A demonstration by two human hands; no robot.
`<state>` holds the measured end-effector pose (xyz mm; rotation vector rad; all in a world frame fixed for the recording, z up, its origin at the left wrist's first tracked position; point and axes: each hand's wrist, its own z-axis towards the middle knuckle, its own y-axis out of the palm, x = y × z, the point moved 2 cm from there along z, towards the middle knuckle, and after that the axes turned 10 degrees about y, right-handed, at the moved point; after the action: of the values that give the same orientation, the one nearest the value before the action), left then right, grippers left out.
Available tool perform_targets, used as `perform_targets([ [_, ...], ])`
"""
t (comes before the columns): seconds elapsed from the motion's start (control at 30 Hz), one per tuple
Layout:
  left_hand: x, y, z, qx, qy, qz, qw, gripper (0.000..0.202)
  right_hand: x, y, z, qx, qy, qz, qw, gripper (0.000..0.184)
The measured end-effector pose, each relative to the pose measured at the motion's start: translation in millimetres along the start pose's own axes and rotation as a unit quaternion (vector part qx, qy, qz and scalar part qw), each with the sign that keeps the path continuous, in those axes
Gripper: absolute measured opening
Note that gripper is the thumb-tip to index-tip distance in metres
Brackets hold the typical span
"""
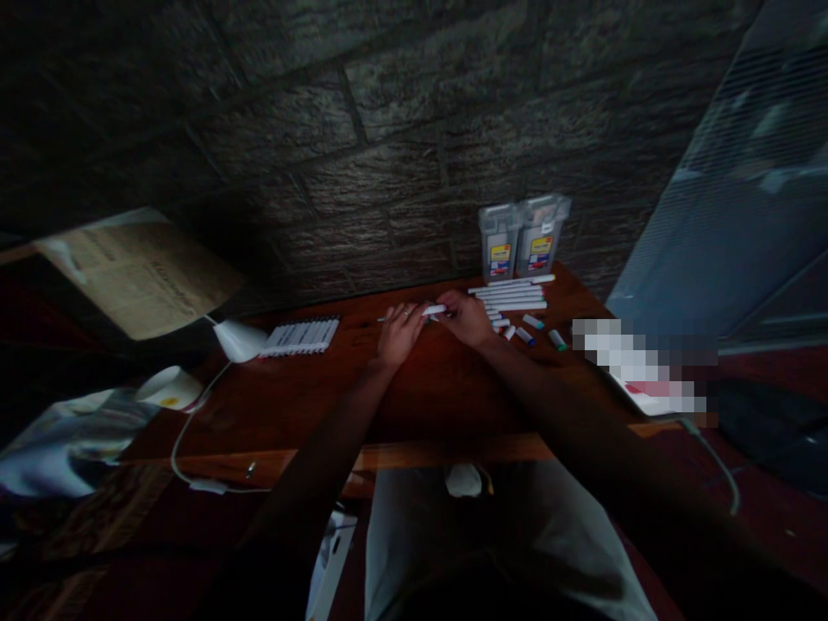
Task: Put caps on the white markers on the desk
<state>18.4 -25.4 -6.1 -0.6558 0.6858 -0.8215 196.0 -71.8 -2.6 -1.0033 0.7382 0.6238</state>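
Where both hands [432, 323] pinch a marker [435, 310], bare tabletop [401, 392] nearer.

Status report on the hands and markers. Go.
Left hand and right hand both on one white marker. Loose caps beside right hand. Nothing blocking.

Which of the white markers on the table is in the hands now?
The one white marker held between left hand and right hand. The others lie untouched in rows.

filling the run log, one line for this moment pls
left hand on marker | right hand grips marker | row of markers left | loose markers right | cases behind
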Motion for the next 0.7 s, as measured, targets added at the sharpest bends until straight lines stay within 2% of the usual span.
perform_targets([
  [0.1, -0.1, 1.3, -0.8, 0.006, 0.005, -0.006, 1.000, 0.036, -0.6, -2.4, -1.4, -0.011, -0.003, -0.003, 1.000, 0.010],
  [0.2, -0.7, 2.1, -1.5, 0.010, 0.010, -0.008, 1.000, 0.038, -1.5, -4.7, -1.5, -0.024, -0.014, -0.005, 1.000, 0.009],
  [0.43, -3.3, -0.3, -1.6, -0.006, -0.010, -0.029, 1.000, 0.034, -6.3, -4.7, 0.6, -0.025, -0.034, -0.050, 0.998, 0.012],
  [0.7, -4.3, -2.7, 0.6, -0.016, -0.013, -0.018, 1.000, 0.036, -7.1, -0.6, 1.7, -0.029, -0.015, -0.058, 0.998, 0.023],
])
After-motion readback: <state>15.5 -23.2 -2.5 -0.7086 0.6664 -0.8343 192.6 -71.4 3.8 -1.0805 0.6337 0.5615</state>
